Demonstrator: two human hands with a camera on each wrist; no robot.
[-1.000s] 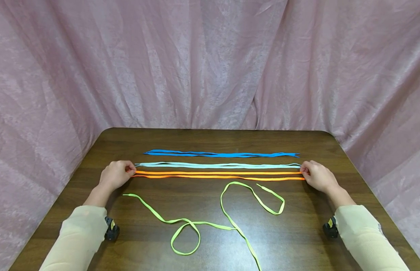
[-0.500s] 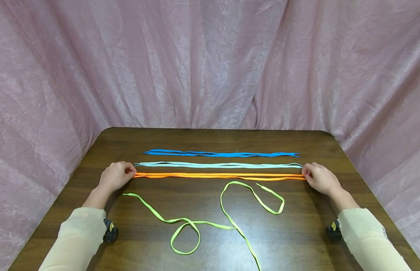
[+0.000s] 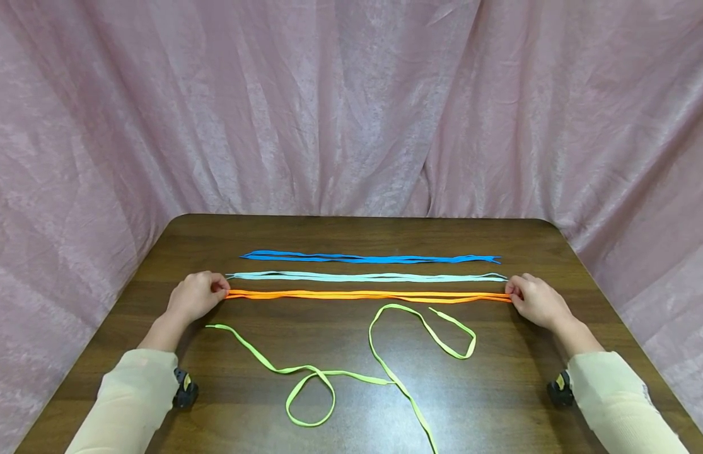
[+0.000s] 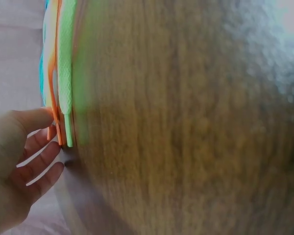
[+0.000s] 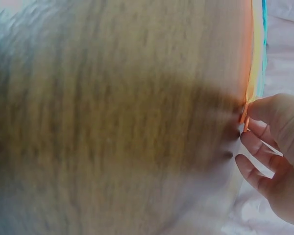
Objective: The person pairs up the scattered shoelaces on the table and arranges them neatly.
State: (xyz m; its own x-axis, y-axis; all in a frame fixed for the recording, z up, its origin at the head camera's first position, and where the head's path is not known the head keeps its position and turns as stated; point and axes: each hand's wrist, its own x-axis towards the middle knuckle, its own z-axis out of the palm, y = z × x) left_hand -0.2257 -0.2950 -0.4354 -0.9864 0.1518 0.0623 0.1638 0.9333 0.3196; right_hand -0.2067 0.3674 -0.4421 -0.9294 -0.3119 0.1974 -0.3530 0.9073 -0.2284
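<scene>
An orange shoelace (image 3: 351,294), laid in near-parallel strands, stretches left to right across the table. My left hand (image 3: 198,295) pinches its left end between thumb and forefinger; in the left wrist view the orange tips (image 4: 59,134) poke out below the thumb. At the right end my right hand (image 3: 537,301) pinches the lace the same way, with tips (image 5: 245,120) showing past the thumb in the right wrist view. Just behind lies a pale turquoise shoelace (image 3: 351,277), and farther back a blue one, the blue shoelace (image 3: 374,259).
A yellow-green shoelace (image 3: 408,394) lies loose in curves and a loop nearer the front, running off the bottom edge of the head view. The brown wooden table (image 3: 243,429) has rounded far corners. A pink curtain (image 3: 351,107) hangs behind it.
The orange strands have drawn closer together, most clearly at the left end. My right hand has shifted slightly outward and toward me; my left hand has barely moved.
</scene>
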